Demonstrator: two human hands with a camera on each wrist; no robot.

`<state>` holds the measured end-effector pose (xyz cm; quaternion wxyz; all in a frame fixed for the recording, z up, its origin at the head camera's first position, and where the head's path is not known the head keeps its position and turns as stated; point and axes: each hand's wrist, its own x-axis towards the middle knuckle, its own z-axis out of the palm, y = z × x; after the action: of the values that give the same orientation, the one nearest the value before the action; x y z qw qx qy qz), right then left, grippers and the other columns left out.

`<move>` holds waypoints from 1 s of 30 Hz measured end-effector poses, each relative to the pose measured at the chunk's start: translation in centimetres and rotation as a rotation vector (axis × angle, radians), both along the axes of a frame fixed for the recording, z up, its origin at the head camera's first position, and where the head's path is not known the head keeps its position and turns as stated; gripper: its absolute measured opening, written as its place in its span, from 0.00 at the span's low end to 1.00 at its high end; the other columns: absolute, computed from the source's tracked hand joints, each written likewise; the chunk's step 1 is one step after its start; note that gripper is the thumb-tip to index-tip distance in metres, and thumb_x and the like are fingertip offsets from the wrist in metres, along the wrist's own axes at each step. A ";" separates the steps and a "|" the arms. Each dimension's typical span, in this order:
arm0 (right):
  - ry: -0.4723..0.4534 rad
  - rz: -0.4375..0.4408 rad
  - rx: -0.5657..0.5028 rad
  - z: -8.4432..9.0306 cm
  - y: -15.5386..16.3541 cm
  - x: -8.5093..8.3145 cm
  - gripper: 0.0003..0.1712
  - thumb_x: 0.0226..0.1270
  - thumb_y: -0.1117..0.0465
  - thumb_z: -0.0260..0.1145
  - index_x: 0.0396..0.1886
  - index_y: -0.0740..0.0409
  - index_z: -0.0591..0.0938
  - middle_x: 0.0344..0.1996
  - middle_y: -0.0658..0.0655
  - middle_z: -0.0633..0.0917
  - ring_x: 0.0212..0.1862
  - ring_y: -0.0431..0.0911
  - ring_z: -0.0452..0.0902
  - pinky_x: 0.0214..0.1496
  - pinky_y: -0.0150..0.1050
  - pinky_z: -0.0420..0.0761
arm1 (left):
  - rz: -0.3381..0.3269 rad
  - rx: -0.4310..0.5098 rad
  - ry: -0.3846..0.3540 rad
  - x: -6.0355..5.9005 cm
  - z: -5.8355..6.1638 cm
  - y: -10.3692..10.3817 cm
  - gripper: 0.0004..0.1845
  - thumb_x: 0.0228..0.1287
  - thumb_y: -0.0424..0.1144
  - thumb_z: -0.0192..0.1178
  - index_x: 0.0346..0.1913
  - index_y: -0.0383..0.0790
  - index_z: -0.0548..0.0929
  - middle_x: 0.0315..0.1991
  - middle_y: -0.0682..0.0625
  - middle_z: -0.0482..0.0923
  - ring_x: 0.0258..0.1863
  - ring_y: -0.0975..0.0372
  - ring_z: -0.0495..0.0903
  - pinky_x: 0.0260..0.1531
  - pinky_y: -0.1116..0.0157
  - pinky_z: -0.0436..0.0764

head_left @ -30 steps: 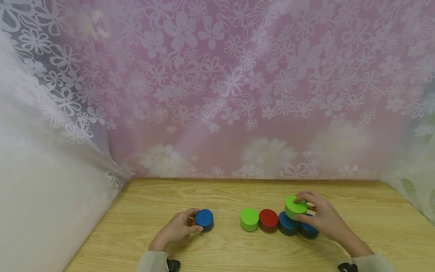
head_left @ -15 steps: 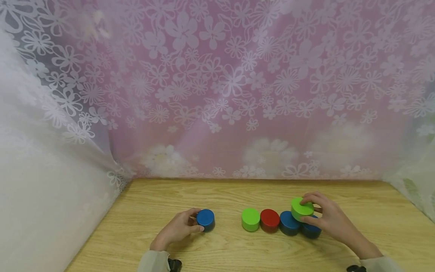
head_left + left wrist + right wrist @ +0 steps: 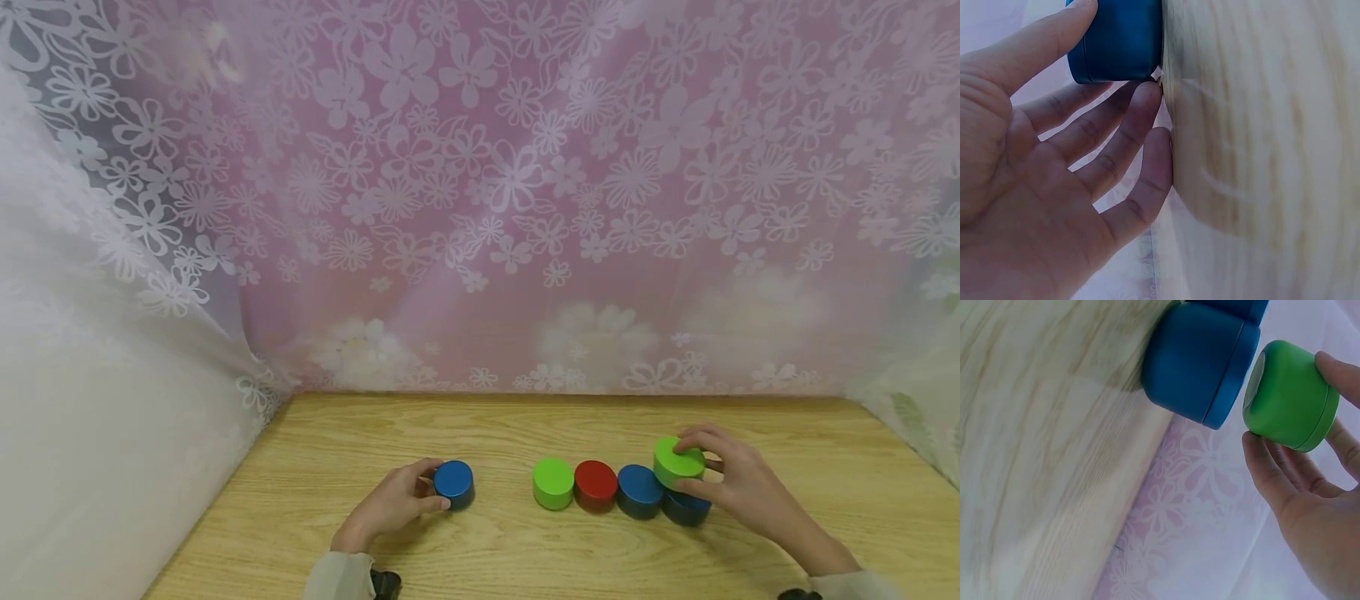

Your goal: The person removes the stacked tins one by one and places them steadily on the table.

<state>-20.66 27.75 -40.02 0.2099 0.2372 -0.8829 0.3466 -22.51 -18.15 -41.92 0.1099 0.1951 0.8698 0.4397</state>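
Observation:
My left hand (image 3: 437,486) holds a lone blue puck (image 3: 454,481) on the wooden table (image 3: 495,550), thumb on one side and fingers on the other. The left wrist view shows that blue puck (image 3: 1116,40) between the thumb and index finger of the left hand (image 3: 1113,53). To the right stands a row of pucks: green (image 3: 552,482), red (image 3: 596,485), blue (image 3: 639,490) and another blue (image 3: 686,507). My right hand (image 3: 682,468) pinches a second green puck (image 3: 677,461) just over that last blue one. In the right wrist view, the green puck (image 3: 1288,394) hangs slightly apart from the blue puck (image 3: 1200,359).
A pink flowered curtain (image 3: 480,208) closes off the back of the table, and white lace (image 3: 90,350) hangs along the left side. Bare wood lies between the lone blue puck and the row, and along the front edge.
My right hand has carried the green puck a little to the right, from over both blue pucks to over the rightmost one. The left hand and its blue puck have stayed put.

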 end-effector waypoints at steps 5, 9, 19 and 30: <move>-0.001 -0.003 0.002 0.0 0.3 0.1 0.26 0.41 0.72 0.84 0.42 0.56 0.84 0.49 0.63 0.80 0.48 0.26 0.72 0.37 0.51 0.87 | 0.001 -0.002 -0.001 0.0 0.0 0.0 0.30 0.66 0.35 0.69 0.67 0.27 0.73 0.52 0.42 0.82 0.51 0.46 0.82 0.50 0.47 0.81; -0.006 -0.010 0.003 0.0 0.6 0.2 0.26 0.41 0.73 0.84 0.42 0.57 0.83 0.49 0.63 0.80 0.48 0.25 0.70 0.37 0.51 0.87 | -0.001 -0.001 0.001 -0.1 -0.1 0.0 0.30 0.67 0.35 0.69 0.67 0.26 0.73 0.52 0.42 0.82 0.51 0.46 0.82 0.50 0.46 0.81; 0.003 -0.026 0.009 -0.3 1.3 0.4 0.27 0.40 0.73 0.84 0.41 0.56 0.84 0.48 0.63 0.80 0.49 0.22 0.68 0.36 0.50 0.87 | 0.004 0.003 -0.002 0.0 -0.1 0.0 0.29 0.66 0.35 0.69 0.66 0.28 0.74 0.52 0.43 0.82 0.50 0.47 0.82 0.50 0.47 0.81; 0.052 -0.049 0.015 -0.7 2.4 0.7 0.29 0.36 0.75 0.85 0.40 0.55 0.84 0.46 0.58 0.80 0.49 0.20 0.67 0.33 0.49 0.87 | 0.013 0.012 -0.023 0.1 0.1 0.0 0.30 0.66 0.35 0.69 0.68 0.27 0.72 0.52 0.43 0.82 0.51 0.47 0.81 0.50 0.47 0.81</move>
<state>-19.92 30.13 -40.72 0.2395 0.2261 -0.8853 0.3283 -22.46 -18.12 -41.78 0.1157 0.1849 0.8671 0.4479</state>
